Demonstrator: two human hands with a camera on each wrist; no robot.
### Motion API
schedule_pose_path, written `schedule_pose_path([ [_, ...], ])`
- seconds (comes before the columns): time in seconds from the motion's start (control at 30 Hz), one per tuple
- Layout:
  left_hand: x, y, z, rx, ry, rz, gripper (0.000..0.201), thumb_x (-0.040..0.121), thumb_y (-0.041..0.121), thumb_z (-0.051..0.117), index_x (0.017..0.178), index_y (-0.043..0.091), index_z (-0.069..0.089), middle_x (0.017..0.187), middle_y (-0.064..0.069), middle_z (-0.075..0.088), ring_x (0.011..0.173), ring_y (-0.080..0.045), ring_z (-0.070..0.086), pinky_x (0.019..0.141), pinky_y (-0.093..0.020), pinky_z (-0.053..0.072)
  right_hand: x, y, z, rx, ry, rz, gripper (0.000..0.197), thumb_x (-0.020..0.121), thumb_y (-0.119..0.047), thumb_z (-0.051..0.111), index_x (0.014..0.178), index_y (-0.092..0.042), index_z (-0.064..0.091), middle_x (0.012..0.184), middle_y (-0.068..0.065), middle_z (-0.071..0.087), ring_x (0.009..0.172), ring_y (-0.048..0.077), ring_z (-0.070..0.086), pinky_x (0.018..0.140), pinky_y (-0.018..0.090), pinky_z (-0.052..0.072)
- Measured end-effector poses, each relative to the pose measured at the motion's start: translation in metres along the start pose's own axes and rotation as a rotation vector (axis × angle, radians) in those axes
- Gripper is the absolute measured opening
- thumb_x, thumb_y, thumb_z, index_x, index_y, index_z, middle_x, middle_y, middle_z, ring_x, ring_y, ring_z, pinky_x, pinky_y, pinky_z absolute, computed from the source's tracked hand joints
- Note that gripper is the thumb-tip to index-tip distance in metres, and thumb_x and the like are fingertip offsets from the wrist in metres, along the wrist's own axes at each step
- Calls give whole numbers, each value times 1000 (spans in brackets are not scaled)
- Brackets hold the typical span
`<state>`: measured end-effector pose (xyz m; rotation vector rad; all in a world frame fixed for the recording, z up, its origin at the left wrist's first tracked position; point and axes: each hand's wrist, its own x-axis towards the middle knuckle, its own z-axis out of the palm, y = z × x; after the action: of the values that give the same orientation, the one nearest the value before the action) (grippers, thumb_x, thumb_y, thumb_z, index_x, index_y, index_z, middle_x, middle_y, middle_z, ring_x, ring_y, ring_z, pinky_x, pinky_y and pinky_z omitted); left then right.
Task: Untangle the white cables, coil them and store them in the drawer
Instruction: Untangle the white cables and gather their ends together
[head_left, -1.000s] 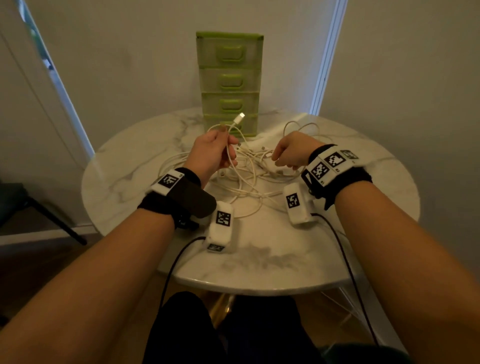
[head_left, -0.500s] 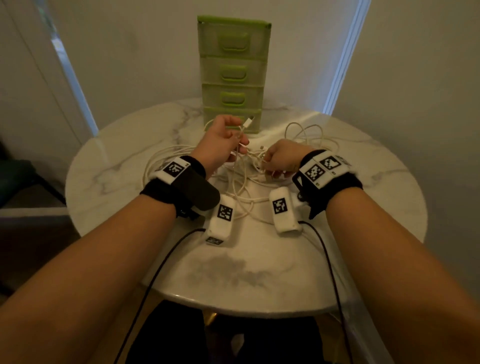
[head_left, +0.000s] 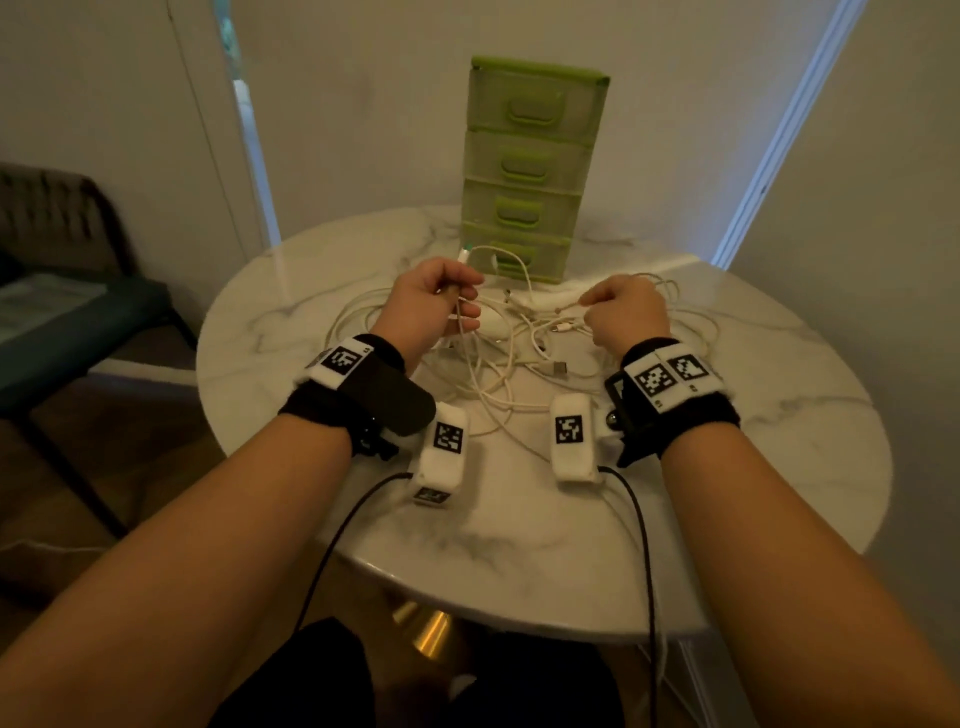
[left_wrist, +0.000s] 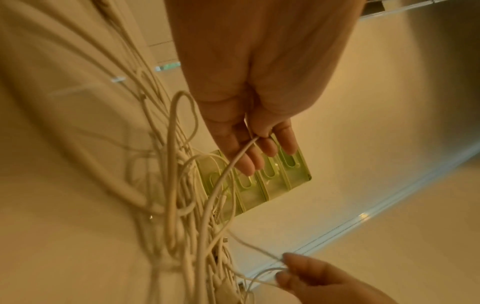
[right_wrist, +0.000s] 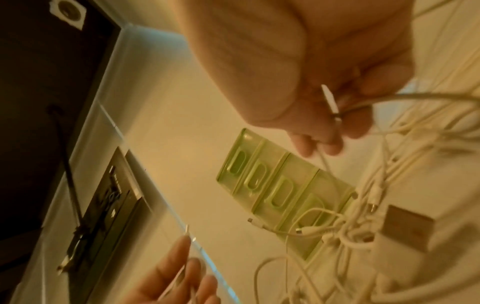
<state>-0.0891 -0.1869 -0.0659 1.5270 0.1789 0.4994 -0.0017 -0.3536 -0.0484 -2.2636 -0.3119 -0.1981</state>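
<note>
A tangle of white cables (head_left: 498, 358) lies on the round marble table (head_left: 779, 415) in front of a green drawer tower (head_left: 530, 171) with all drawers closed. My left hand (head_left: 436, 306) pinches one white cable (left_wrist: 233, 162) between thumb and fingers, its plug end (head_left: 463, 255) sticking up above the hand. My right hand (head_left: 623, 312) is curled and pinches a thin cable strand (right_wrist: 335, 107) pulled out of the tangle. In the left wrist view the right fingers (left_wrist: 298, 273) hold thin strands at the lower edge.
A USB plug (head_left: 558, 368) and a white adapter block (right_wrist: 405, 228) lie in the tangle. A dark chair (head_left: 62, 291) stands left of the table. Walls close in behind the tower. Black wrist-camera leads (head_left: 641, 545) hang over the near table edge.
My hands have drawn apart, the left going left with its cable and the right going right with a strand. The plug end now points up above my left hand.
</note>
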Motion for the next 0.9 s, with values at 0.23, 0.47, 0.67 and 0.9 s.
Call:
schedule_pose_path([
  [0.23,7,2,3,-117,-95,34,32,95,-12,32,98,6,58,76,-3,52,71,-11,54,68,-14,55,-18,-18,-7,427,99,-11,35,89,6,41,117,-6,58,69,-1,55,56,11,53,45,15,44],
  [0.47,15,1,2,-213,-155,51,28,92,7,57,120,10,57,102,-4,62,88,-15,65,82,-23,56,-36,-24,0,386,76,-4,28,96,-22,43,75,-18,61,48,0,42,37,12,42,40,21,35],
  [0.67,6,14,10,-196,-177,63,25,86,12,67,109,17,57,106,-6,59,88,-19,64,84,-36,55,-60,-41,-3,311,-51,-33,27,93,-22,47,74,-17,65,46,0,38,30,4,31,39,19,27],
  [0.9,2,26,2,-312,-92,91,16,98,8,46,112,3,52,93,-12,59,57,-7,65,63,-25,59,-79,-46,-16,207,-211,-42,31,86,-11,51,57,-7,62,31,-7,37,27,4,30,33,16,27],
])
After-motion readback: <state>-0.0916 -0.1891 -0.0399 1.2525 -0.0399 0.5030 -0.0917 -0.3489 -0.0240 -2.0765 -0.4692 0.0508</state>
